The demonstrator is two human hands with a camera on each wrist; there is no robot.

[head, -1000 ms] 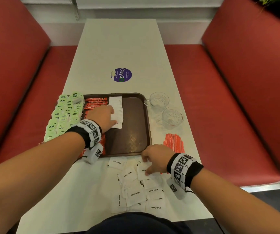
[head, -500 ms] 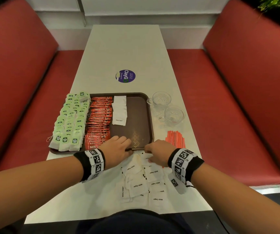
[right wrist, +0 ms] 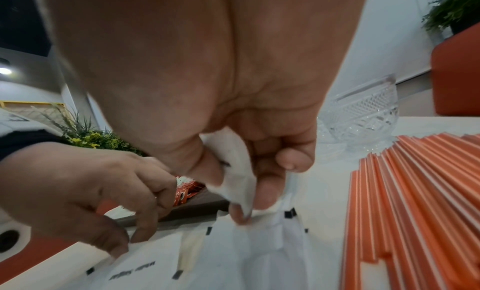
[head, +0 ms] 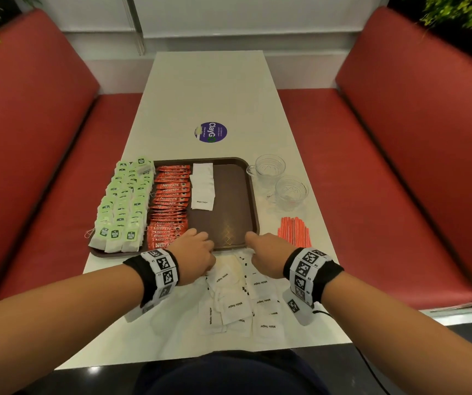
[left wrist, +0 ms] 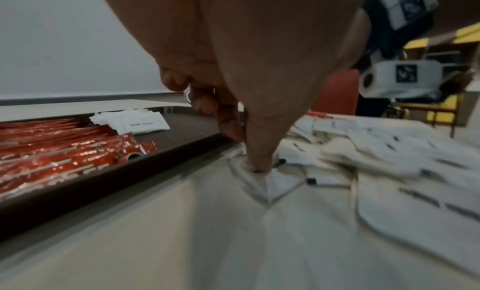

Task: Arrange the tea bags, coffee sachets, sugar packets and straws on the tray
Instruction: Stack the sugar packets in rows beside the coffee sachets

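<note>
A brown tray [head: 229, 201] holds rows of green tea bags [head: 123, 203], red coffee sachets [head: 170, 201] and a short column of white sugar packets [head: 203, 186]. Loose sugar packets [head: 243, 303] lie in a heap on the table in front of the tray. My left hand [head: 197, 252] is at the tray's near edge; in the left wrist view its thumb [left wrist: 259, 165] pins a packet [left wrist: 275, 183] with the fingers curled behind. My right hand [head: 269, 252] pinches a crumpled sugar packet [right wrist: 240, 161] between thumb and fingers. Orange straws [head: 294, 232] lie right of the tray.
Two glass cups [head: 269, 168] [head: 290, 192] stand right of the tray, behind the straws. A round purple sticker [head: 210, 132] marks the table's middle. Red benches [head: 400, 181] flank the white table; its near edge is close to my body.
My left hand has come back from the sugar column on the tray to the loose heap at the tray's near edge. My right hand has stayed at the heap.
</note>
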